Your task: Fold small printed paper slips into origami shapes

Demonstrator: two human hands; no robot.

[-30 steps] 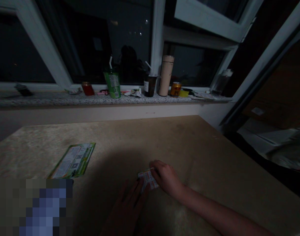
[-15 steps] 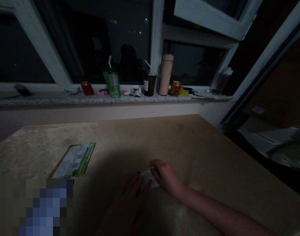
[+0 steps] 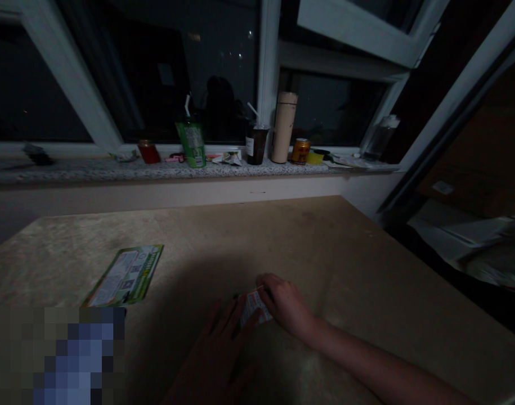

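A small white printed piece with coloured blocks (image 3: 256, 308), a card or a flat packet, lies on the table between my hands. My left hand (image 3: 221, 343) rests low over the table in dim shadow. Its fingers are stretched out and apart, with the thumb and fingertips on the left part of the printed piece. My right hand (image 3: 287, 304) has its fingers curled in and pinches the upper right edge of that piece; the fingertips are partly hidden. Farther left, a green and white printed packet (image 3: 124, 275) lies flat, away from both hands.
Along the speckled window sill (image 3: 223, 171) stand a red jar (image 3: 148, 152), a green cup (image 3: 192, 143), a dark cup (image 3: 256, 147), a pink flask (image 3: 284, 129), a gold can (image 3: 300, 152) and a clear bottle (image 3: 381, 138). A pixelated patch covers the lower left.
My left hand has shifted slightly to the left, and the printed piece shows a slightly different tilt. My right hand stays in nearly the same place.
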